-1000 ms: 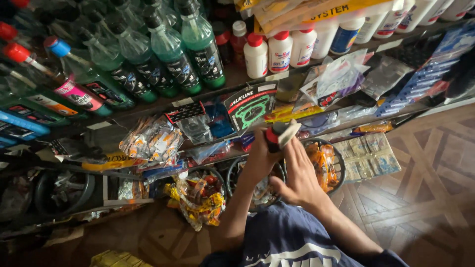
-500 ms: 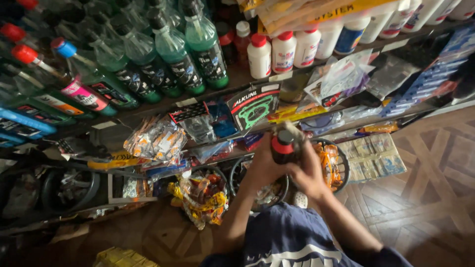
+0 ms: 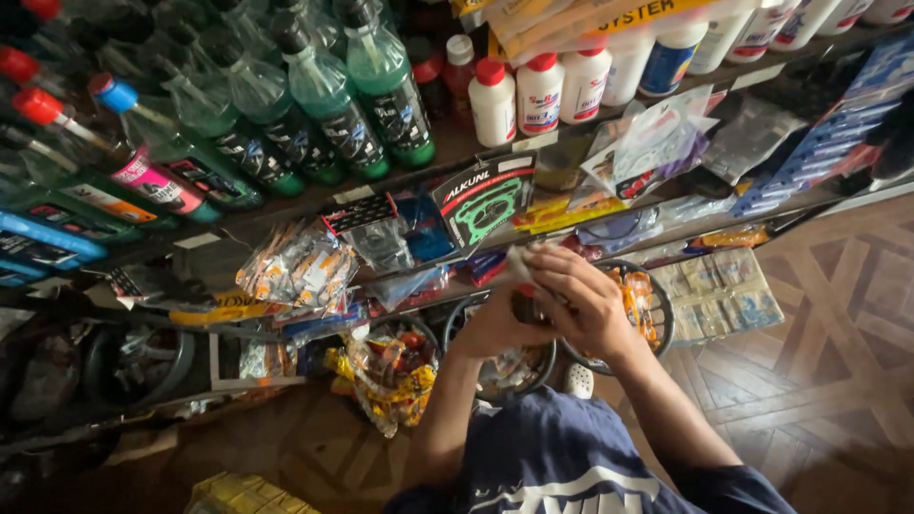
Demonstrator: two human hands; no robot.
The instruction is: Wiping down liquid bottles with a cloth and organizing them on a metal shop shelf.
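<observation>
Lowering a small dark bottle (image 3: 526,306) toward the lower shelf's front edge (image 3: 419,290), both hands, left hand (image 3: 495,328) and right hand (image 3: 581,300), now clasp it, hiding its red cap.

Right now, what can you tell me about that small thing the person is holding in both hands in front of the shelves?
The small dark container is mostly hidden between the left hand and the right hand. Only a dark, roundish body with a bit of red near its top shows. A pale cloth or paper is pressed over its top under the right hand's fingers. It is held upright in the air, before the lower shelf. Its material cannot be told.
</observation>
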